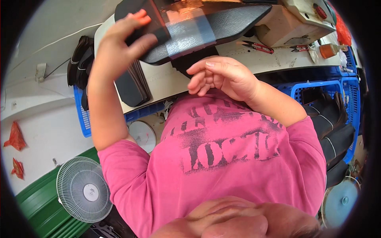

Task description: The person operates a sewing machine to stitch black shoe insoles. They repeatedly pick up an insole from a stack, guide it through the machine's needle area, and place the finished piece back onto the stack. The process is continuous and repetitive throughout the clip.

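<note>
My left hand [125, 45] is raised at the left end of a dark, textured machine body [230, 25], its thumb and fingers spread beside a flat black piece [137, 16]. Slightly blurred, the hand appears to hold nothing. A clear tape band [190, 35] wraps the machine body. My right hand [226, 77] hovers at the table's near edge, fingers loosely bent and apart, with nothing visible in it. Just beyond its fingertips, black material [194, 58] shows under the machine body. Below my left hand, a stack of black flat pieces [135, 85] lies on the white table [162, 81].
Red-handled snips [260, 47] and a small orange-brown bottle [330, 50] lie at the table's right. A blue crate [349, 95] holds tied black bundles [325, 119]. Bundles hang at left [81, 61]. A fan [85, 190] stands lower left.
</note>
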The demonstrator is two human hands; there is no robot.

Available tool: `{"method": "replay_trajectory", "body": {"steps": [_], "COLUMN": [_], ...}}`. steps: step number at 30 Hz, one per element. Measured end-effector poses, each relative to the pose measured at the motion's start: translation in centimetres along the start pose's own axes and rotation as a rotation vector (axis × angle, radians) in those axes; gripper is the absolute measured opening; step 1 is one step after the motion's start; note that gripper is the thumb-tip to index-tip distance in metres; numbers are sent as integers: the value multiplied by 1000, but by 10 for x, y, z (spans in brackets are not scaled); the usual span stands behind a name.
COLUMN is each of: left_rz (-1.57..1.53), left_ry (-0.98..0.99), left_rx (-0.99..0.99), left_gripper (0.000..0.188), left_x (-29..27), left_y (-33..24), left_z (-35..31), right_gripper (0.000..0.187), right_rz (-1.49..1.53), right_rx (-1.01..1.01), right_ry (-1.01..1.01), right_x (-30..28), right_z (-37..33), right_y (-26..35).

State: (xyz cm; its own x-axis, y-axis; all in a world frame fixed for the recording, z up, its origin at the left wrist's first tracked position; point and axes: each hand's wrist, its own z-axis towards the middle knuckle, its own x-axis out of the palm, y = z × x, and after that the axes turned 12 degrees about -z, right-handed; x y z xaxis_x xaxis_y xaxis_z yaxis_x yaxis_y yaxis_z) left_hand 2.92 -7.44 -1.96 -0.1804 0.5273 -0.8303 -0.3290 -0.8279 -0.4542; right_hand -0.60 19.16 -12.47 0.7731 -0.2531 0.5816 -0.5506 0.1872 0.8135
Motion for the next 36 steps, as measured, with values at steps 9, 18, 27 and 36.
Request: {"method": "replay_trajectory", "body": {"steps": [9, 18, 27, 36], "left_rz": [-769, -2078, -1374, -834], "left_ry": [-802, -493, -747, -753], "left_rx": [-404, -206, -479, -1007], "left_gripper": [61, 55, 53, 56], "left_x": [50, 10, -38, 11], "left_y": [-43, 73, 239, 309], "left_z": [-128, -142, -129, -102], "right_gripper": [36, 49, 81, 63], "right_rz": [-254, -598, -755, -451], "right_rx": [-16, 143, 176, 502], "right_ry": [178, 433, 4, -66], "right_x": [73, 100, 97, 88], "right_z": [52, 113, 186, 192], "right_y": [-1, -46, -108, -112]}}
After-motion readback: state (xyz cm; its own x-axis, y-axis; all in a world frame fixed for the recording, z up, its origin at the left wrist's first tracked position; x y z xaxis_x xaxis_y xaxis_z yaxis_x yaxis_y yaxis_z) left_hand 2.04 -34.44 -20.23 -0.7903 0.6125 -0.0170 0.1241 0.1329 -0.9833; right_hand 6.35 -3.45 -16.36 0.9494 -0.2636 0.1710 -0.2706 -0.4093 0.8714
